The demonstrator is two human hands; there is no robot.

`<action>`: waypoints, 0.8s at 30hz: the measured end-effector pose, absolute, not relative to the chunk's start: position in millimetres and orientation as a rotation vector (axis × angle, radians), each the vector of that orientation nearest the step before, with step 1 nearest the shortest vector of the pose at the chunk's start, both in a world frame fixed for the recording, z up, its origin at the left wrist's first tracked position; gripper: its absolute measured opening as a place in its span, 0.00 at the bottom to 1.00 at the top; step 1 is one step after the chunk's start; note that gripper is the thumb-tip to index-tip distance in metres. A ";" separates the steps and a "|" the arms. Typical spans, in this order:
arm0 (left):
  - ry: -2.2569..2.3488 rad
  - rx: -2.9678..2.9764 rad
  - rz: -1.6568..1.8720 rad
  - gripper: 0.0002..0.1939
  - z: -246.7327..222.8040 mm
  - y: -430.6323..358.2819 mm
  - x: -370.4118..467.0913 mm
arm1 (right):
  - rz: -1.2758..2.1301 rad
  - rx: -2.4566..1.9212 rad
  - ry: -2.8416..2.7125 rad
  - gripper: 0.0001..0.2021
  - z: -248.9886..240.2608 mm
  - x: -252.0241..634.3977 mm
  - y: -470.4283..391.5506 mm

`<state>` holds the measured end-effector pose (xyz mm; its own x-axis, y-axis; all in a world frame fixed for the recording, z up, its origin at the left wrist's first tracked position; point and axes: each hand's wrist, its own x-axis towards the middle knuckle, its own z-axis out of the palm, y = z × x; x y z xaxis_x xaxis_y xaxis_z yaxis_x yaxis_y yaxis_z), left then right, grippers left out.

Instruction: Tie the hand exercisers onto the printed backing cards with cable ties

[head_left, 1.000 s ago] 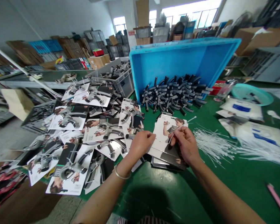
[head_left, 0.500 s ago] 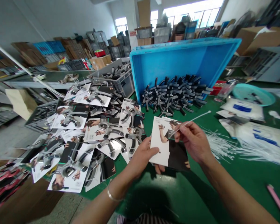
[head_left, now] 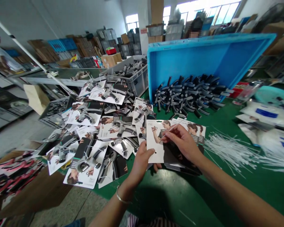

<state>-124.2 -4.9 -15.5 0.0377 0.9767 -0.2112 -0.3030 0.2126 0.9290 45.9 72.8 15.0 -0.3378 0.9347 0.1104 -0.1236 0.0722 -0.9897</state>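
My left hand (head_left: 142, 159) grips a printed backing card (head_left: 153, 151) by its left edge, thumb on top and fingers underneath. Over the card's middle, my right hand (head_left: 183, 143) pinches a thin white cable tie (head_left: 172, 128), its fingertips close to the card face. Most of the tie is hidden by the fingers. Below and to the right, more printed cards (head_left: 201, 130) lie in a pile partly covered by my right hand. On the left are several cards with grey-and-black hand grips (head_left: 85, 165) tied onto them.
Loose hand grips (head_left: 186, 94) spill from a tilted blue crate (head_left: 180, 58) onto the green table (head_left: 165, 189). White cable ties (head_left: 229, 151) lie loose at right, near plastic bags (head_left: 265, 113). A grey crate (head_left: 139, 78) of grips stands behind; a person (head_left: 4, 55) is far left.
My right hand has come left and down over the card with the tie. The view has turned left, showing a person at the far left edge. More cards show under my right hand.
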 end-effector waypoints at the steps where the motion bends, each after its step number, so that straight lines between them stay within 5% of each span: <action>1: 1.081 0.834 1.178 0.21 -17.0 -0.9 -126.4 | 1.404 -0.895 -1.424 0.10 13.7 45.6 76.4; 16: 0.975 0.511 1.371 0.26 -34.4 24.6 -123.7 | 1.354 -0.924 -1.421 0.09 -4.1 42.0 82.3; 24: 0.802 0.185 1.343 0.20 -38.0 48.8 -115.1 | 1.290 -0.984 -1.392 0.12 -14.1 41.1 92.3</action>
<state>-115.1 48.8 -38.0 0.0092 0.9127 -0.4084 -0.7926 0.2557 0.5536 41.1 92.3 -14.1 -0.2117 0.9697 0.1222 -0.0481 0.1146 -0.9923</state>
